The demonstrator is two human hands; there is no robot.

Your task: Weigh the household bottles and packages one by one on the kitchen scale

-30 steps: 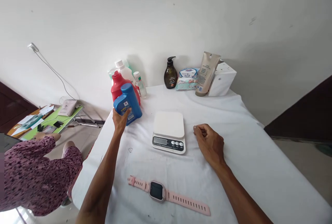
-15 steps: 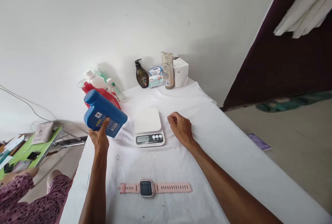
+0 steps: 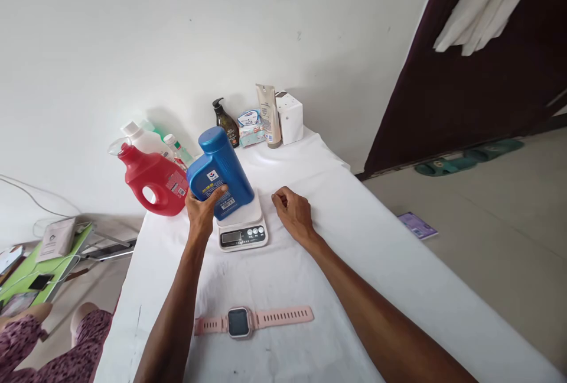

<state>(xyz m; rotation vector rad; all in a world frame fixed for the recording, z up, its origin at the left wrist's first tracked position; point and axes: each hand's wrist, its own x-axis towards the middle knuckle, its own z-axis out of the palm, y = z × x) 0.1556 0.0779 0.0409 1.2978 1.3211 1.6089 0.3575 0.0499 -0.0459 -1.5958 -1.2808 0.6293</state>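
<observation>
My left hand (image 3: 202,210) is closed around the lower part of a blue plastic bottle (image 3: 225,179) with a round cap and a side handle. The bottle leans a little to the left, its base over the plate of a white kitchen scale (image 3: 243,236); whether the base bears on the plate I cannot tell. On the white cloth just right of the scale rests my right hand (image 3: 295,213), curled into a loose fist with nothing seen in it. Nearer to me a pink-strapped smartwatch (image 3: 239,322) lies stretched out flat.
Left of the scale stand a red jug (image 3: 155,179), a white bottle (image 3: 144,138) and a small clear bottle (image 3: 175,146). Along the wall are a dark pump bottle (image 3: 227,125), a wipes pack (image 3: 251,129), a beige tube (image 3: 269,116) and a white box (image 3: 290,117). Someone's patterned clothing (image 3: 66,347) shows lower left.
My left hand has carried the blue bottle rightward from beside the red jug to over the scale, and the bottle is more upright. My right hand stays beside the scale. The view has shifted slightly.
</observation>
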